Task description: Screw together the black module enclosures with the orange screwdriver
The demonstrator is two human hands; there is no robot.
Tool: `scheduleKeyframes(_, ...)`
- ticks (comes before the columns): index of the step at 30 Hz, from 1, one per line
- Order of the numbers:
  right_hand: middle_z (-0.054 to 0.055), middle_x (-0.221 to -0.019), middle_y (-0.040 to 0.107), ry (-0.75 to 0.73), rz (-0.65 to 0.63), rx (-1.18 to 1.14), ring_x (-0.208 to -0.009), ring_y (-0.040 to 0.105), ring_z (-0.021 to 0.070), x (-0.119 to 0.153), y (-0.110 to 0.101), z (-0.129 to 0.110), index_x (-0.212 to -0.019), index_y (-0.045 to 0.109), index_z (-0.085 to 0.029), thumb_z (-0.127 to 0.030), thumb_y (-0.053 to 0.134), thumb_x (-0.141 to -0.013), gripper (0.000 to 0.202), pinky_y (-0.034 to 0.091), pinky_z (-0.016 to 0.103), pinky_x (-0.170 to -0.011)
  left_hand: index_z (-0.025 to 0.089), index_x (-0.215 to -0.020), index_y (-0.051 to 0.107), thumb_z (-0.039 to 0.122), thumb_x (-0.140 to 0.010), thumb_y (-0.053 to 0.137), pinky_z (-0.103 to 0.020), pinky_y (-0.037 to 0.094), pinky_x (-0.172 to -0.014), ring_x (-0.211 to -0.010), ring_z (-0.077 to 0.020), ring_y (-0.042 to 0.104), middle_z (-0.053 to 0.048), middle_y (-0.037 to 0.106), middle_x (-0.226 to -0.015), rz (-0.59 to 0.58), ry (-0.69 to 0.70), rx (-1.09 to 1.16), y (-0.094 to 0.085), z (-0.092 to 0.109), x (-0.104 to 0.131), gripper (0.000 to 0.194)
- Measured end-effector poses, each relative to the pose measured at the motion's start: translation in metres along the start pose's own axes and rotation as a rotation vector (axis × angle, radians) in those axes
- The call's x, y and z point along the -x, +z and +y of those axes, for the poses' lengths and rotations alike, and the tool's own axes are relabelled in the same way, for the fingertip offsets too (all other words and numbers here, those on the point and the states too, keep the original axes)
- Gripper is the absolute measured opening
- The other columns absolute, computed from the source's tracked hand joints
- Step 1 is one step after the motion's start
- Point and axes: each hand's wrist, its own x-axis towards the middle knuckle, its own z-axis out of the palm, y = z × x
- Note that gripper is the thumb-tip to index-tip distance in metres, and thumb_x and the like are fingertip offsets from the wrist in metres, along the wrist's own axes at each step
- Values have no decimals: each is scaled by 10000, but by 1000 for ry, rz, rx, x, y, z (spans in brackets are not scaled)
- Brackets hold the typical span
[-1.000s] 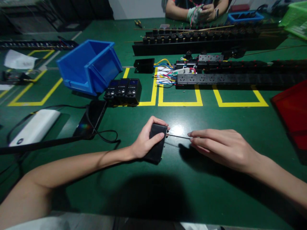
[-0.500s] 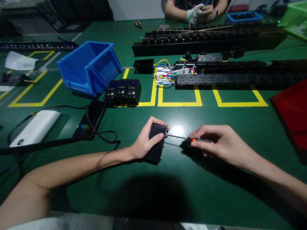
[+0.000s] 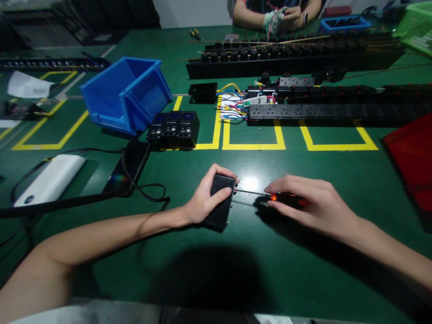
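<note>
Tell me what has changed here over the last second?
The person's bare right hand has shifted its fingers around the slim orange-and-black screwdriver: earlier they covered the handle; now thumb and fingers bracket it, with orange showing between. The bare left hand still holds the flat black rectangular box, and the screwdriver's shaft still points at its right-hand edge.

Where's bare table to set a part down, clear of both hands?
Green tabletop looks bare between the right hand and the red bin, between the black case and the yellow tape, and, though shadowed, nearer than the case. Crowded: leftward, power bank and phone; farther back, socket strips and wires.
</note>
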Motion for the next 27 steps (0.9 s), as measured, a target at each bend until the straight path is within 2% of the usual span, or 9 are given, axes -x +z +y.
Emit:
scheduleKeyframes(6,147,-1123,744,-384,-5,417,-881,733,229,8,-4,3,-1136,642,-141,-91,558,-951,209,569,320,-696,176,-1110,513,388,-898,646,-414,502,-931,-1075,-255,624,-90,588,-1116,3,4,-13,0,0,0,328)
scheduleKeyframes(10,153,-1160,736,-409,2,466,-901,734,239,11,-3,1,-1152,641,-144,-73,525,-960,236,574,326,-696,176,-1111,516,378,-899,647,-418,497,-934,-1072,-252,622,-87,582,-1119,6,3,-8,0,0,0,321)
scheduleKeyframes(12,138,-1135,742,-341,-13,382,-914,730,226,10,-1,0,-1125,647,-156,-91,521,-972,208,582,318,-707,178,-1108,517,376,-896,651,-416,502,-928,-1073,-253,622,-88,584,-1120,10,1,0,0,-1,0,320)
scheduleKeyframes(14,117,-1057,754,-242,-17,192,-890,730,201,8,1,-2,-1055,660,-161,-112,533,-974,158,586,297,-712,181,-1105,515,374,-892,653,-411,512,-918,-1077,-256,623,-88,586,-1121,12,-4,15,0,-1,-1,318)
scheduleKeyframes(18,77,-922,768,68,-4,-181,-837,740,193,1,3,-7,-927,709,-180,-216,636,-935,81,592,289,-726,186,-1104,509,382,-893,650,-400,531,-892,-1087,-262,619,-93,581,-1125,13,-15,23,0,-1,0,321)
scheduleKeyframes(20,68,-909,775,235,-26,-289,-805,740,197,-2,2,-8,-894,734,-190,-291,681,-909,115,588,287,-686,185,-1104,513,386,-894,648,-402,529,-900,-1091,-263,612,-95,570,-1130,11,-5,5,0,-1,0,321)
scheduleKeyframes(22,67,-909,777,360,-65,-388,-694,720,171,-3,2,-7,-881,744,-186,-347,700,-893,168,555,256,-574,183,-1108,516,383,-897,646,-409,521,-916,-1088,-262,610,-95,564,-1133,2,6,-10,0,-1,0,318)
scheduleKeyframes(25,61,-886,772,465,-106,-475,-505,624,108,-5,1,-7,-887,734,-173,-390,697,-889,219,472,226,-446,183,-1115,519,380,-902,641,-415,509,-933,-1086,-260,610,-95,563,-1136,1,13,-16,-1,-1,1,315)
scheduleKeyframes(27,55,-861,766,453,-110,-446,-499,616,108,-5,0,-7,-884,726,-175,-388,684,-898,217,472,231,-455,183,-1116,520,381,-902,641,-413,506,-938,-1089,-260,610,-96,565,-1137,5,13,-16,-1,-1,0,316)
